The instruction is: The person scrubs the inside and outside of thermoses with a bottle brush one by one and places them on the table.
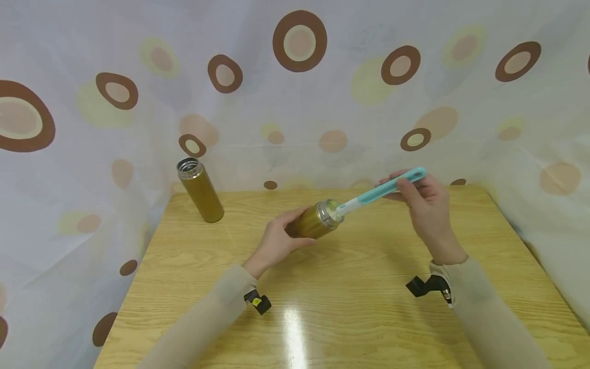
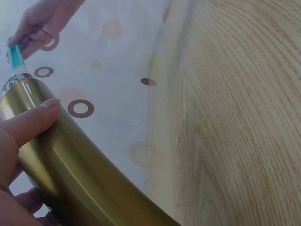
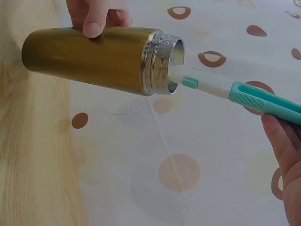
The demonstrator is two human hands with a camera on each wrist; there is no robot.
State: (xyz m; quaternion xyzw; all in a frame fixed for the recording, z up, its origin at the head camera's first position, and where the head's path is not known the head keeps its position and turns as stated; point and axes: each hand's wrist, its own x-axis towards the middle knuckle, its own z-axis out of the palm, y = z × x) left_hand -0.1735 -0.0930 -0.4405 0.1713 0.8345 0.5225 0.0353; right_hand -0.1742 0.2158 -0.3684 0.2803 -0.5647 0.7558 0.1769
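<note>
My left hand [image 1: 276, 237] grips a gold thermos bottle [image 1: 310, 223] round its body, tilted with its silver mouth toward the right. In the left wrist view the thumb lies along the gold side of the bottle [image 2: 70, 155]. A bottle brush [image 1: 380, 192] with a teal and white handle reaches into the open mouth; its pale yellowish head is mostly hidden inside. My right hand [image 1: 428, 210] pinches the brush handle near its end. The right wrist view shows the handle [image 3: 263, 99] entering the bottle's steel rim [image 3: 170, 63].
A second gold bottle [image 1: 203, 192] stands uncapped at the table's back left. The wooden table [image 1: 350, 307] meets a hanging cloth [image 1: 258, 31] with a circle pattern at the back and sides. Each wrist carries a black strap mount [image 1: 428, 287].
</note>
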